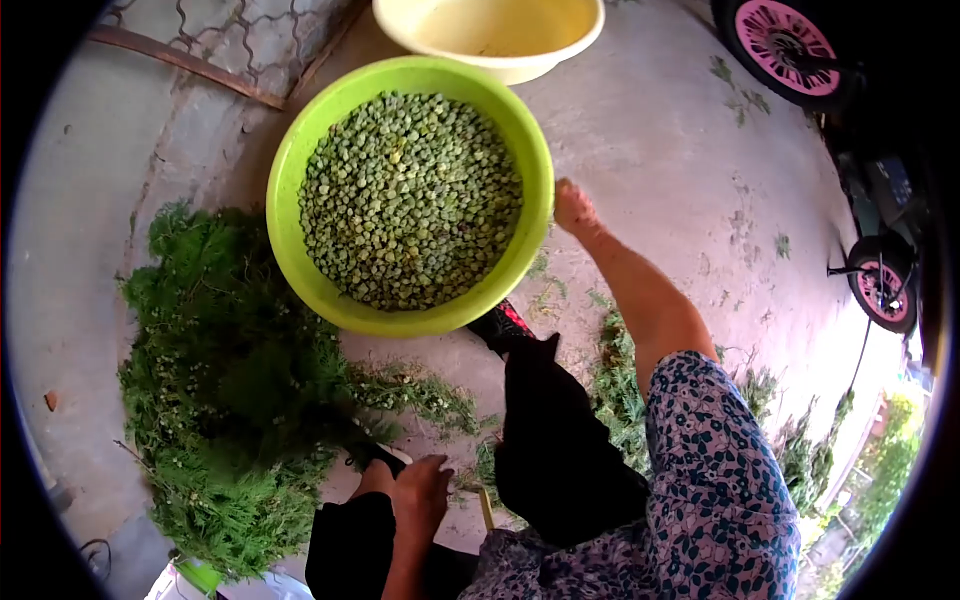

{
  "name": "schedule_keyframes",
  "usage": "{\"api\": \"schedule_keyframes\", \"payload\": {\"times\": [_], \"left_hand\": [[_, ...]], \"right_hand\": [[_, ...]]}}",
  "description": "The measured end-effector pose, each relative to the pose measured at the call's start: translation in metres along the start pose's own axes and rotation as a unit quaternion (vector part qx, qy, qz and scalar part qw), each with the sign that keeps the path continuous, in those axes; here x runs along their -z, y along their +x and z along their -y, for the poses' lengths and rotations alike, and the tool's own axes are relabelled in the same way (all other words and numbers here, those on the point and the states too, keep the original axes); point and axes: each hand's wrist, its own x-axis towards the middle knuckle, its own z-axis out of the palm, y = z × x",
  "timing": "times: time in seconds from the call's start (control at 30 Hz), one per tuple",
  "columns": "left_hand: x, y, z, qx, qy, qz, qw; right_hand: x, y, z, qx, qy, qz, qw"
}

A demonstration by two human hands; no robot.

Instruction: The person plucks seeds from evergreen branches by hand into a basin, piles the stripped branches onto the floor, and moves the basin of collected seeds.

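A wide lime-green basin (285, 215) holds a thick layer of small, round, grey-green cone-like pods (410, 200). My right hand (575, 207) is closed on the basin's right rim, with the arm stretched forward. Its fingertips are partly hidden by the rim. Lower down, my left hand (422, 495) is by my left knee, fingers loosely curled, with nothing visible in them. Just left of it lies a large heap of feathery evergreen branches (230, 390). My black-trousered leg (560, 440) and a dark shoe with red marks (512, 318) are below the basin.
A cream basin (500, 65) stands behind the green one. Loose evergreen sprigs (620, 390) are scattered over the concrete floor (680, 170). Pink-rimmed wheels (785, 45) stand at the right. A wooden bar (185, 65) and wire mesh (245, 35) are at the upper left.
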Motion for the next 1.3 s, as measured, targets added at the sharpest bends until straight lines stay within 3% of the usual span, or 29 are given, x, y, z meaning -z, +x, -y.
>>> {"api": "schedule_keyframes", "payload": {"times": [0.07,0.13,0.3,0.53,0.7,0.77,0.8,0.83,0.87,0.9,0.93,0.97,1.0,1.03,1.1,1.2,1.27,1.3], "left_hand": [[-0.01,0.0,0.013,-0.003,-0.013,0.006,1.0],[-0.017,-0.002,0.023,0.029,-0.041,0.053,0.997],[-0.023,0.009,0.03,0.087,-0.037,0.155,0.983],[-0.036,0.022,0.041,0.173,-0.085,0.165,0.967],[-0.041,0.025,0.042,0.169,-0.093,0.163,0.968],[-0.041,0.022,0.041,0.163,-0.087,0.148,0.972],[-0.04,0.021,0.04,0.152,-0.093,0.138,0.974],[-0.037,0.02,0.038,0.142,-0.099,0.126,0.977],[-0.035,0.02,0.036,0.146,-0.097,0.119,0.977],[-0.031,0.019,0.033,0.134,-0.088,0.12,0.98],[-0.027,0.017,0.029,0.123,-0.079,0.12,0.982],[-0.025,0.013,0.027,0.106,-0.07,0.108,0.986],[-0.021,0.011,0.022,0.09,-0.07,0.092,0.989],[-0.017,0.008,0.018,0.079,-0.071,0.075,0.992],[-0.007,0.002,0.009,0.054,-0.076,0.047,0.995],[0.005,-0.01,0.0,0.026,-0.077,0.018,0.997],[0.012,-0.02,-0.009,0.006,-0.019,0.032,0.999],[0.017,-0.026,-0.011,-0.001,0.015,0.037,0.999]], "right_hand": [[-0.014,0.034,-0.013,0.093,0.026,-0.018,0.995],[-0.023,0.062,-0.017,0.02,0.113,-0.02,0.993],[-0.03,0.096,-0.039,-0.013,0.13,0.01,0.991],[-0.046,0.09,-0.062,-0.039,0.13,-0.027,0.99],[-0.072,0.057,-0.049,-0.058,0.132,-0.081,0.986],[-0.081,0.03,-0.04,-0.095,0.192,-0.101,0.972],[-0.085,0.015,-0.034,-0.131,0.276,-0.1,0.947],[-0.086,0.003,-0.027,-0.192,0.467,-0.09,0.859],[-0.086,-0.006,-0.02,-0.247,0.666,-0.093,0.697],[-0.083,-0.016,-0.017,-0.273,0.736,-0.097,0.611],[-0.079,-0.023,-0.013,-0.278,0.751,-0.102,0.59],[-0.076,-0.033,-0.025,-0.198,0.497,-0.102,0.838],[-0.074,-0.044,-0.037,-0.158,0.151,-0.155,0.963],[-0.032,-0.057,-0.003,-0.114,0.026,-0.183,0.976],[-0.005,-0.068,0.008,-0.074,0.141,-0.253,0.954],[0.062,-0.09,0.072,-0.058,0.311,-0.229,0.921],[0.089,-0.094,0.095,0.003,0.245,-0.22,0.944],[0.097,-0.093,0.106,0.092,0.11,-0.272,0.951]]}}
